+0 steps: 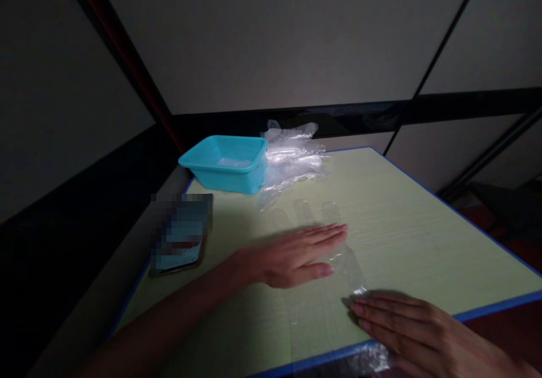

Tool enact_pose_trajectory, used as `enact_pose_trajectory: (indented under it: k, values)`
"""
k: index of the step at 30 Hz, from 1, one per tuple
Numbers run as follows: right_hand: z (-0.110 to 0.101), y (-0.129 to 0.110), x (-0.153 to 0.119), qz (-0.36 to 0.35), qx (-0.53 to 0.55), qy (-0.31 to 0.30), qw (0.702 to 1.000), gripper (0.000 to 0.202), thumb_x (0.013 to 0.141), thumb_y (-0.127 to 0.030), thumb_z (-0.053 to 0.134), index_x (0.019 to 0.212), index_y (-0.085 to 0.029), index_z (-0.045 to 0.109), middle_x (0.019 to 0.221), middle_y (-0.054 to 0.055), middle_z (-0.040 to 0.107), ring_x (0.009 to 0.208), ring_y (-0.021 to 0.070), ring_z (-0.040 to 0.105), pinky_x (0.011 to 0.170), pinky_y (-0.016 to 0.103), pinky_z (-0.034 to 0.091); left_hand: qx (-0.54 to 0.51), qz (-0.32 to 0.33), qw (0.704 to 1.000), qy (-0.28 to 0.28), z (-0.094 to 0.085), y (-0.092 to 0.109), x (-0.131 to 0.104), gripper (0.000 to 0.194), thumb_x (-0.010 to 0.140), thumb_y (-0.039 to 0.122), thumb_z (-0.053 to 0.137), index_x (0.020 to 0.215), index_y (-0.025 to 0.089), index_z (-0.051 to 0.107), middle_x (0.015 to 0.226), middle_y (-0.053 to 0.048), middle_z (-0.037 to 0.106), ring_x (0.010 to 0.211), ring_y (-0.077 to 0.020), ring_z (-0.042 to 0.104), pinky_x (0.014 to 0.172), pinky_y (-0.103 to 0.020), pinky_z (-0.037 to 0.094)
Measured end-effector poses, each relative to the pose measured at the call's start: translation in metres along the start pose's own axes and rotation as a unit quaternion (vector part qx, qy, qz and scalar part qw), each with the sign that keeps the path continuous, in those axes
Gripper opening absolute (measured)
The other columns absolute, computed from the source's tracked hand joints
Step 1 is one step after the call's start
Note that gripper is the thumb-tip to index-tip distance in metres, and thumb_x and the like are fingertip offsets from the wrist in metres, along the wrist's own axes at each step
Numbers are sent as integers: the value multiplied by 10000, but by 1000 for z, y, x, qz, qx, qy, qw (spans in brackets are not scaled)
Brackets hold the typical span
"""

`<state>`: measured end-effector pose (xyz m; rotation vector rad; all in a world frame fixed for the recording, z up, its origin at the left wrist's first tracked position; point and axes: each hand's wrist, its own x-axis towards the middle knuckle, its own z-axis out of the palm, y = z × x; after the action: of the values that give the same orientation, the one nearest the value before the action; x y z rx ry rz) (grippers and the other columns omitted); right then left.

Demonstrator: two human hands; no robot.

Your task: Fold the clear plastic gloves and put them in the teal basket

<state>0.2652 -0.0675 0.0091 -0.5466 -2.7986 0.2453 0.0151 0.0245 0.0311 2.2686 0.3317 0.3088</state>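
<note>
Holding the left hand [292, 256] flat over a clear plastic glove [313, 310] on the near part of the table [402, 214], with fingers loosely together, thumb apart and nothing gripped. Touching the glove's right side with the right hand [410, 333], with fingers close together; cannot tell whether pinching the film. Mostly spread flat, with creases left near the right fingertips and crumpled plastic [368, 358] at the near edge. Pointing finger ends away toward the pile of gloves [292, 157] beside the blue tub [228, 180], with long axis running near to far.
</note>
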Motion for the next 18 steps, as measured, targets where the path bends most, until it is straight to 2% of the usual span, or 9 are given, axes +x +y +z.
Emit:
enact_pose_trajectory:
  k: [2,5,7,12,18]
  values:
    - [0,0,0,3,11,-7,1000,559,834,-163,493,1344,-162,266,1256,55,464,1162,163,422,959,268,385,-142,-29,989,10,-8,0,-5,560,896,482,162,1349,167,259,1425,-29,205,1310,-176,161,1065,-331,81]
    - [0,1,0,3,15,-27,1000,583,832,-156,487,1355,-169,229,1276,49,433,1164,170,414,961,276,378,-337,-61,939,-25,-10,-11,-10,685,851,597,94,1329,158,311,1409,-33,258,1306,-178,174,1059,-320,99]
    - [0,1,0,7,23,-31,999,590,829,-154,487,1356,-178,222,1276,43,430,1158,174,418,958,278,380,-413,-73,907,-43,-7,-22,-10,716,834,625,128,1327,140,312,1410,-46,253,1307,-182,167,1055,-321,115]
    - [-2,-2,4,24,60,-18,998,570,837,-149,475,1351,-215,237,1261,33,445,1133,170,446,949,271,394,-497,-97,861,-50,2,-42,-5,763,809,639,193,1323,88,307,1397,-108,270,1293,-213,212,1041,-339,157]
    - [-15,-6,11,24,54,-10,998,573,827,-196,511,1343,-199,262,1225,42,489,1088,173,500,899,249,450,-528,-106,840,-67,0,-44,-3,798,802,649,200,1328,53,278,1352,-157,343,1262,-230,291,1018,-353,215]
